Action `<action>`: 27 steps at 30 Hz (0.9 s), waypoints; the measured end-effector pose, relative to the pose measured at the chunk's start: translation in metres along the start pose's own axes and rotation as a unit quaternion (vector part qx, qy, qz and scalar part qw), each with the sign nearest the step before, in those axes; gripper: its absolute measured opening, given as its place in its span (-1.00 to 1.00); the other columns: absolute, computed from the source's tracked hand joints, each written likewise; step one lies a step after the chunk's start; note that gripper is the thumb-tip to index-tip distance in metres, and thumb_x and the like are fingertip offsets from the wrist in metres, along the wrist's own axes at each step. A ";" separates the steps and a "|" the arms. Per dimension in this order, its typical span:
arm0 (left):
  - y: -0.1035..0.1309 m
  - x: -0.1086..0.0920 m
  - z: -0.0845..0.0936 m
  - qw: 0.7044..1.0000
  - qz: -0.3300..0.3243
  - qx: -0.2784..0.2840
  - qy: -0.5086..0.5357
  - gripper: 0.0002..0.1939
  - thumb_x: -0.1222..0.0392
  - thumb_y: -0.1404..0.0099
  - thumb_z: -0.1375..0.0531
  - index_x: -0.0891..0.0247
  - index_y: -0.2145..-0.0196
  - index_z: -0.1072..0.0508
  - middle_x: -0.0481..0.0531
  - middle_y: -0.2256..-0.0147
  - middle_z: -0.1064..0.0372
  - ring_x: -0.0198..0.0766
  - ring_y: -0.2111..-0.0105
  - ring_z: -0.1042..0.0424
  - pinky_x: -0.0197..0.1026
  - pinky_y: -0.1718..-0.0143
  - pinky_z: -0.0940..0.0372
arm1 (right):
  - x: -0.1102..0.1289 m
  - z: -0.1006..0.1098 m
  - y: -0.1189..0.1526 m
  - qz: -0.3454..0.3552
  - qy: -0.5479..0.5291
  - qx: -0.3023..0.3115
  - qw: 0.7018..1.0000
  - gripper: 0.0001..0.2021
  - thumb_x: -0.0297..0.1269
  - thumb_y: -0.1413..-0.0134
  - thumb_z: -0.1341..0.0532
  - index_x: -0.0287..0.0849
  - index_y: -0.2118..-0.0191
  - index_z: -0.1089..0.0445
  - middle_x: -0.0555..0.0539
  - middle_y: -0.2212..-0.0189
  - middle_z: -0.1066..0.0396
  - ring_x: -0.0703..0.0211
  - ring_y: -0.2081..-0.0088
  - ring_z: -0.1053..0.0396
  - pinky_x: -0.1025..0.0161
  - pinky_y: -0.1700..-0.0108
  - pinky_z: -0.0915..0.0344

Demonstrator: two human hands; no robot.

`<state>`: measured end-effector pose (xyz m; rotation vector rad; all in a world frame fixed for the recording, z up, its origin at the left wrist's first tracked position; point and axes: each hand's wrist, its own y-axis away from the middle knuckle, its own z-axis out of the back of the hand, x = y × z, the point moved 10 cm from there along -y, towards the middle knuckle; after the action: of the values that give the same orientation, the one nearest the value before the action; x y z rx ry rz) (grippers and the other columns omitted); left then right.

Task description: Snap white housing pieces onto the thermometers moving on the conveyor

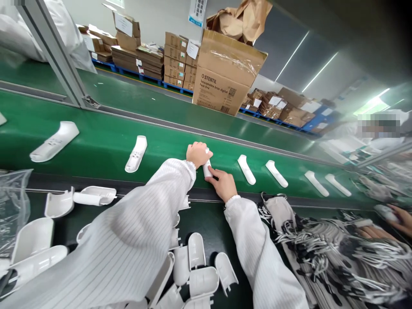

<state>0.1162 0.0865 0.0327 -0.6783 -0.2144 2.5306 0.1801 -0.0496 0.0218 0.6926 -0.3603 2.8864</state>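
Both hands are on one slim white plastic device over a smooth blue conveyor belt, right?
Not quite: the head view shows a smooth green conveyor belt, not blue. The left hand and right hand are indeed both on the slim white plastic device over it.

One cardboard box (219, 81), printed "STENTIL", topped with crumpled brown paper (236, 23); we place it beyond the metal rail (144, 121). Behind, we record stacked cartons (174, 64) and, to their left, flattened cardboard (127, 59), on blue pallets (151, 80). One wall sign (197, 13), blue and white. One slanting metal post (51, 47), upper left; near it, a person in white (72, 38). At lower right we note heaped grey fabric pieces (281, 210) with pale cords (370, 253).
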 end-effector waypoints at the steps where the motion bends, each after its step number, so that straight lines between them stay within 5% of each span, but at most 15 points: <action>1: -0.001 -0.003 -0.004 0.999 -0.016 0.029 -0.004 -0.70 0.07 -0.30 -0.06 0.29 0.20 -0.46 0.20 0.08 -0.44 0.03 -0.01 -0.34 0.04 -0.03 -0.22 | -0.001 0.003 0.001 -0.003 0.008 -0.009 1.000 -0.59 -0.25 -0.12 -0.34 0.01 -0.11 -0.45 -0.07 0.00 -0.51 -0.10 -0.14 -0.36 0.05 -0.10 -0.32; 4: 0.002 -0.007 0.003 0.990 -0.105 0.091 -0.013 -0.59 0.01 -0.34 -0.02 0.33 0.05 -0.43 0.21 -0.03 -0.39 0.00 -0.15 -0.25 -0.01 -0.13 -0.19 | 0.014 0.021 0.011 0.018 0.025 -0.064 0.997 -0.66 -0.25 -0.15 -0.31 -0.04 -0.06 -0.48 -0.07 -0.07 -0.46 -0.12 -0.19 -0.27 0.00 -0.15 -0.27; 7: 0.004 0.013 0.055 0.986 -0.165 0.003 -0.025 -0.57 0.00 -0.35 -0.02 0.32 -0.01 -0.43 0.17 -0.08 -0.36 -0.04 -0.23 -0.14 -0.04 -0.27 -0.03 | 0.054 0.028 0.022 0.092 -0.053 -0.047 0.993 -0.81 -0.26 -0.24 -0.23 -0.11 0.09 -0.55 -0.06 0.09 -0.55 0.08 0.08 -0.44 0.17 -0.02 -0.33; 10: 0.004 0.074 0.115 0.989 -0.088 -0.120 -0.028 -0.60 0.04 -0.34 0.00 0.29 0.04 -0.46 0.16 -0.01 -0.41 -0.04 -0.13 -0.24 -0.04 -0.24 -0.07 | 0.115 0.006 0.038 0.225 -0.125 0.104 0.961 -0.84 -0.29 -0.24 -0.23 -0.08 0.13 -0.54 0.01 0.22 -0.55 0.23 0.25 -0.45 0.31 0.15 -0.33; 12: 0.007 0.122 0.133 0.990 -0.014 -0.142 -0.020 -0.61 0.02 -0.32 -0.03 0.26 0.07 -0.48 0.14 0.02 -0.43 -0.02 -0.10 -0.27 -0.04 -0.20 -0.12 | 0.146 -0.014 0.049 0.293 -0.101 0.185 0.933 -0.83 -0.33 -0.18 -0.27 -0.07 0.11 -0.53 0.01 0.17 -0.52 0.21 0.18 -0.44 0.32 0.15 -0.30; 15: 0.009 0.175 0.122 0.996 0.051 -0.078 0.018 -0.63 -0.05 -0.25 -0.09 0.21 0.15 -0.51 0.08 0.06 -0.46 -0.05 -0.03 -0.32 -0.10 -0.12 -0.20 | 0.159 -0.038 0.048 0.308 -0.056 0.242 0.918 -0.89 -0.37 -0.16 -0.26 -0.10 0.20 -0.52 0.00 0.17 -0.47 0.20 0.19 -0.42 0.31 0.20 -0.27; 17: 0.011 0.188 0.108 0.996 0.062 -0.043 0.037 -0.67 -0.06 -0.22 -0.11 0.17 0.23 -0.53 0.03 0.10 -0.49 -0.08 0.02 -0.35 -0.14 -0.07 -0.22 | 0.154 -0.043 0.040 0.286 -0.076 0.249 0.922 -0.92 -0.40 -0.14 -0.24 -0.13 0.26 -0.48 0.03 0.30 -0.46 0.25 0.30 -0.40 0.33 0.25 -0.25; 21: 0.015 0.176 0.097 0.997 0.048 -0.047 0.024 -0.80 0.05 -0.16 -0.15 0.14 0.36 -0.54 -0.02 0.15 -0.50 -0.08 0.05 -0.35 -0.15 -0.01 -0.23 | 0.120 -0.026 0.008 0.179 -0.183 0.140 0.956 -0.74 -0.49 -0.07 -0.13 -0.10 0.14 -0.41 0.12 0.45 -0.40 0.29 0.43 -0.36 0.36 0.29 -0.29; 24: 0.017 0.162 0.098 0.997 0.054 -0.064 0.005 -0.82 0.11 -0.16 -0.14 0.17 0.37 -0.53 0.03 0.20 -0.50 -0.09 0.09 -0.35 -0.14 0.04 -0.24 | 0.098 -0.013 -0.012 0.130 -0.221 0.010 0.966 -0.58 -0.55 -0.03 -0.04 -0.11 0.04 -0.44 0.01 0.26 -0.46 0.24 0.32 -0.42 0.29 0.17 -0.36; 27: 0.019 0.155 0.097 0.994 0.067 -0.078 -0.021 -0.81 0.11 -0.19 -0.12 0.19 0.36 -0.51 0.05 0.23 -0.50 -0.09 0.13 -0.35 -0.13 0.08 -0.25 | 0.103 -0.018 -0.019 0.140 -0.216 -0.050 0.965 -0.56 -0.51 -0.08 -0.03 -0.14 -0.01 -0.48 -0.12 0.09 -0.45 0.15 0.13 -0.44 0.21 0.00 -0.36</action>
<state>-0.0568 0.1475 0.0458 -0.7227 -0.3979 2.6794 0.0856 -0.0173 0.0579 1.3541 -0.7028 2.9183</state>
